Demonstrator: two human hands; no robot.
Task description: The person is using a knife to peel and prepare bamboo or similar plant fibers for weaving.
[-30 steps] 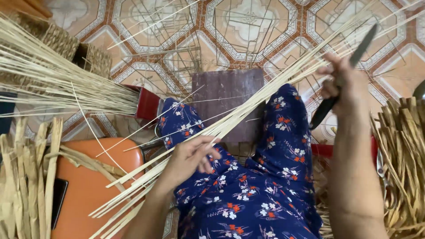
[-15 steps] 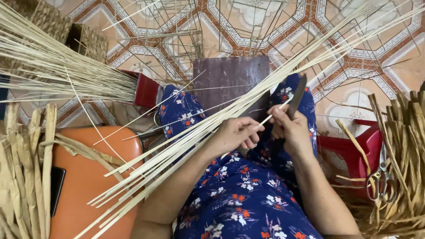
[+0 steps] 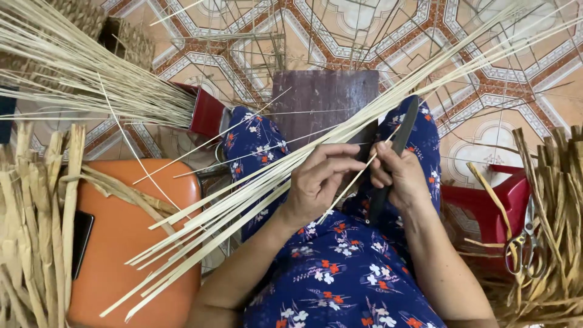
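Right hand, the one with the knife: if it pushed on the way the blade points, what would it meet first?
The right hand points the knife up and away over the knee. First in that line looks to be the bundle of pale strips crossing just past the tip, then tiled floor; depth is unclear.

Floor (image 3: 486, 91): patterned tiles in cream, red and green.
Seating: orange plastic stool (image 3: 133, 243), red plastic stool (image 3: 486, 206).
Centre: dark wooden board (image 3: 322, 97).
Light: even, soft.

The right hand (image 3: 401, 176) with its knife (image 3: 395, 158) has come down beside the left hand (image 3: 319, 182)
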